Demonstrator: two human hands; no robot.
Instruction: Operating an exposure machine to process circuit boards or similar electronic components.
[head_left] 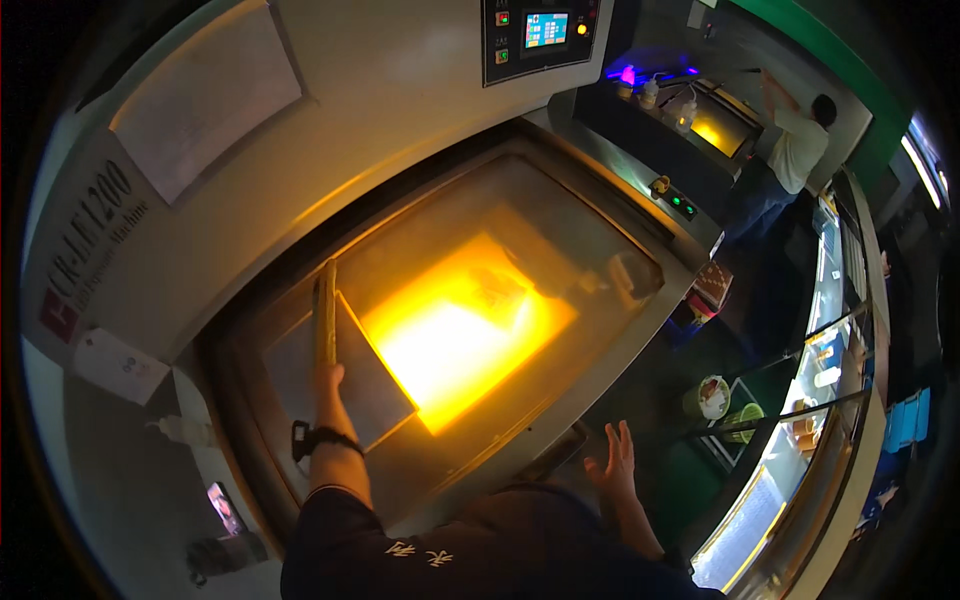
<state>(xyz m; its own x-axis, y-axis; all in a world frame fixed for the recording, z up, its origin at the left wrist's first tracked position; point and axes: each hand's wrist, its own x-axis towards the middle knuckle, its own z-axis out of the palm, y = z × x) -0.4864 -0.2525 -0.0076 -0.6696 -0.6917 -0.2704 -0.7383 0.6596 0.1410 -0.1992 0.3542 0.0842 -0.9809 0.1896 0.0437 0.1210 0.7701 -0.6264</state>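
- The left hand [329, 378] is curled around the near end of a long narrow bar [325, 310], thumb showing on its right side; the other fingers are mostly hidden.
- The bar runs away from that hand, across the left part of a wide table [560, 215].
- A dark flat sheet [360, 370] with a pale edge lies beside and under the bar, nearest the left hand.
- Right of the sheet, a bright yellow patch of light [455, 345] glows in the tabletop, between the two hands.
- The right hand [615, 462] is raised with fingers spread, holding nothing, beyond the table's near edge and well apart from the bar.
- The left forearm [340, 465], with a dark wristband [325, 437], hides part of the sheet and of the table's near side.
- Around, from the left: a white bottle [187, 431], a phone [225, 508] with its screen lit, a large paper [207, 105] on the machine's front, and a control panel [545, 32].
- Farther right: two buckets [708, 398], another person [797, 152] at a second glowing table, and a long lit counter [745, 525].
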